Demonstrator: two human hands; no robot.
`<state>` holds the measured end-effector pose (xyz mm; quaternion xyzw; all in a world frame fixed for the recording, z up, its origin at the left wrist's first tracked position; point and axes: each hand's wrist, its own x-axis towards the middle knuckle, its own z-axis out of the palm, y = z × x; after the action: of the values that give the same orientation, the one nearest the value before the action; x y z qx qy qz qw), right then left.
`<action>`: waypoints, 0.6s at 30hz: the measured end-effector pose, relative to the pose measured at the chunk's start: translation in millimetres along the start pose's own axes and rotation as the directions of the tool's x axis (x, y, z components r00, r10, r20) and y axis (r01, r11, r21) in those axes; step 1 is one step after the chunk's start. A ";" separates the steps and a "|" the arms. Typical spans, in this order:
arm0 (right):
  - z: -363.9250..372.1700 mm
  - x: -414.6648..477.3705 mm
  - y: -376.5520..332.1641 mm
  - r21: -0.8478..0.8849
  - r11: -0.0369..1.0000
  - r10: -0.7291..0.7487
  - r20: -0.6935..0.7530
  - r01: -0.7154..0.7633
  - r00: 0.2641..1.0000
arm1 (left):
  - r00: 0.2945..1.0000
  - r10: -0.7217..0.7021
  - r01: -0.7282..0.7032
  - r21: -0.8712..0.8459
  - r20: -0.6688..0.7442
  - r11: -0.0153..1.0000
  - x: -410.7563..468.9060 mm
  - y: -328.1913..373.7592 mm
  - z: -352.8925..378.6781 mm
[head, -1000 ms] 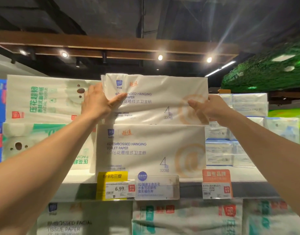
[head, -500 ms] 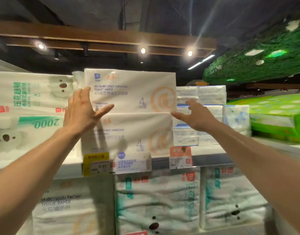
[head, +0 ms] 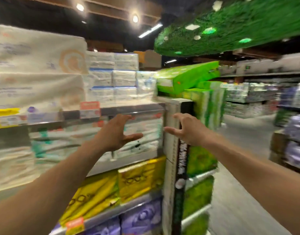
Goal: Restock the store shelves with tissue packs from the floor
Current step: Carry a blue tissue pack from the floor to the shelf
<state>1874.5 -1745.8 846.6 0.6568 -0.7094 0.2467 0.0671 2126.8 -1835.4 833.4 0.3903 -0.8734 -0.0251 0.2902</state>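
Observation:
Two cream tissue packs with orange circle prints lie stacked on the top shelf at the left; the upper pack (head: 39, 53) rests on the lower pack (head: 37, 90). My left hand (head: 115, 133) hovers empty in front of the shelf below, fingers spread. My right hand (head: 188, 128) is also empty with fingers spread, in front of the white shelf end post (head: 171, 133). Neither hand touches a pack. The picture is blurred by movement.
White and blue packs (head: 112, 78) stand right of the cream ones. Green packs (head: 188, 78) fill the shelf end. Yellow packs (head: 137, 180) and purple packs (head: 142, 216) fill lower shelves. An aisle floor (head: 247, 150) opens at the right, with more shelving (head: 290, 133) beyond.
Both hands have let go of the upper cream pack, which stays on the stack. My hands dropped lower and the view swung to the right, towards the aisle.

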 end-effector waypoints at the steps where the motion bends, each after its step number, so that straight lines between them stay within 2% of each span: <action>1: -7.1 -21.9 25.4 -0.019 0.999 0.042 0.015 -0.041 0.999 | 0.999 0.031 -0.031 -0.021 0.034 0.999 2.7 25.9 20.1; 5: -39.1 -105.1 123.6 -0.072 0.969 0.240 0.049 -0.236 0.969 | 0.970 0.204 -0.192 -0.096 0.130 0.977 19.5 131.7 102.9; 9: -70.3 -185.5 218.5 -0.118 0.897 0.433 0.030 -0.427 0.901 | 0.902 0.348 -0.302 -0.205 0.253 0.931 30.9 247.1 181.0; 13: -90.4 -278.0 317.2 -0.136 0.762 0.632 -0.053 -0.633 0.773 | 0.805 0.486 -0.389 -0.315 0.342 0.866 40.3 362.1 266.5; 18: -120.9 -387.1 424.9 -0.139 0.527 0.836 -0.089 -0.838 0.541 | 0.623 0.693 -0.515 -0.476 0.364 0.713 44.9 508.8 375.8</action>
<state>1486.4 -1338.4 678.2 0.2271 -0.9546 0.1927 -0.0012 1565.8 -1582.2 680.8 -0.0070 -0.9804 -0.1724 0.0951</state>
